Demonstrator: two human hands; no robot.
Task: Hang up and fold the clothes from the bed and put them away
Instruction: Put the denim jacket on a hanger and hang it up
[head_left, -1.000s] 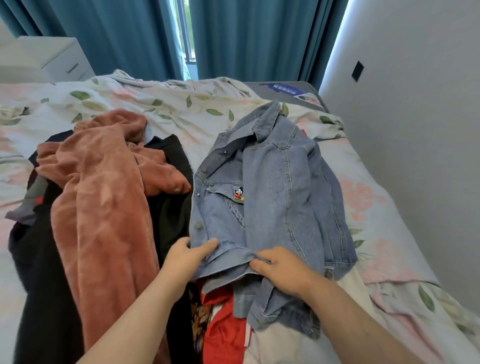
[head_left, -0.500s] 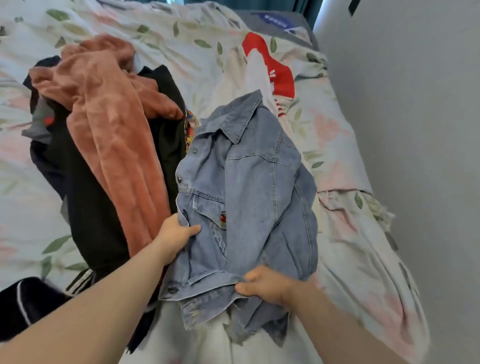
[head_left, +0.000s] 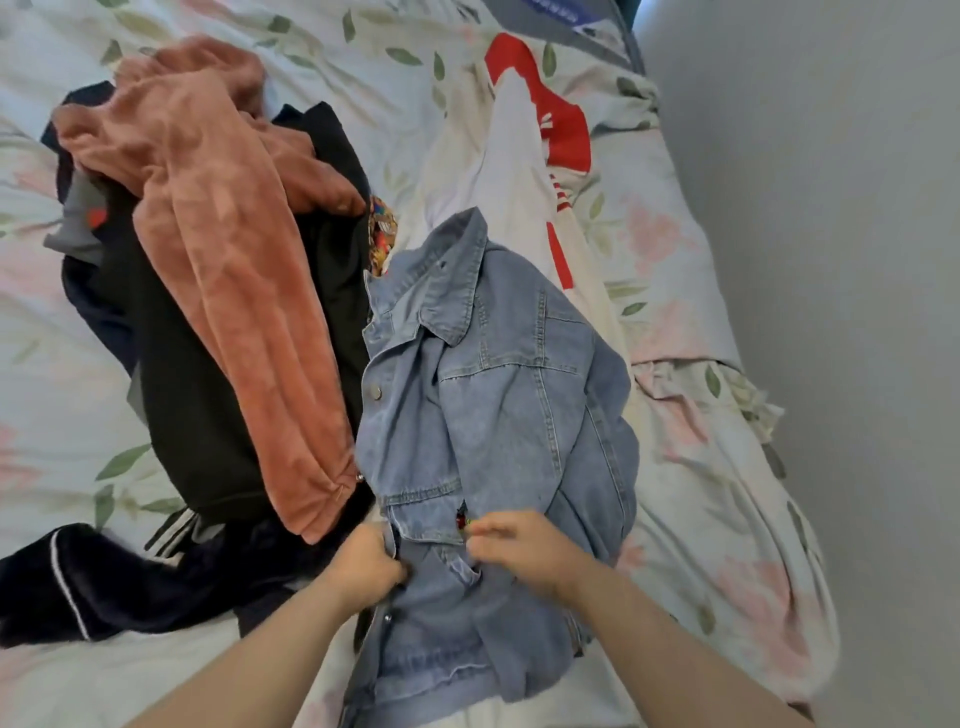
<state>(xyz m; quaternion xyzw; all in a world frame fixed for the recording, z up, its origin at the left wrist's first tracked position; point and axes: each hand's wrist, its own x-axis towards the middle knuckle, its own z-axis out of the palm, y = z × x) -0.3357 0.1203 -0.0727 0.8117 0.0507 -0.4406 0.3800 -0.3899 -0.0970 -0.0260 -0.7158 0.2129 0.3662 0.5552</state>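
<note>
A light blue denim jacket (head_left: 498, 395) lies crumpled on the bed (head_left: 62, 364), collar pointing away from me. My left hand (head_left: 366, 564) grips its buttoned front edge near the chest pocket. My right hand (head_left: 519, 551) pinches the denim just right of that pocket, its fingers blurred. Left of the jacket lies a pile: a pink fleece garment (head_left: 223, 239) on top of black clothes (head_left: 208, 415), and a navy piece with white piping (head_left: 88, 582) nearest me. A white and red shirt (head_left: 524, 156) lies beyond the jacket.
A grey wall (head_left: 831, 260) runs along the bed's right side. The floral bedspread shows at the left and far end. A colourful patterned cloth (head_left: 382, 234) peeks out between the black clothes and the jacket.
The jacket has been pulled toward me, uncovering the white and red shirt. Both hands have shifted up from the hem to the chest pocket area. My view has tilted down.
</note>
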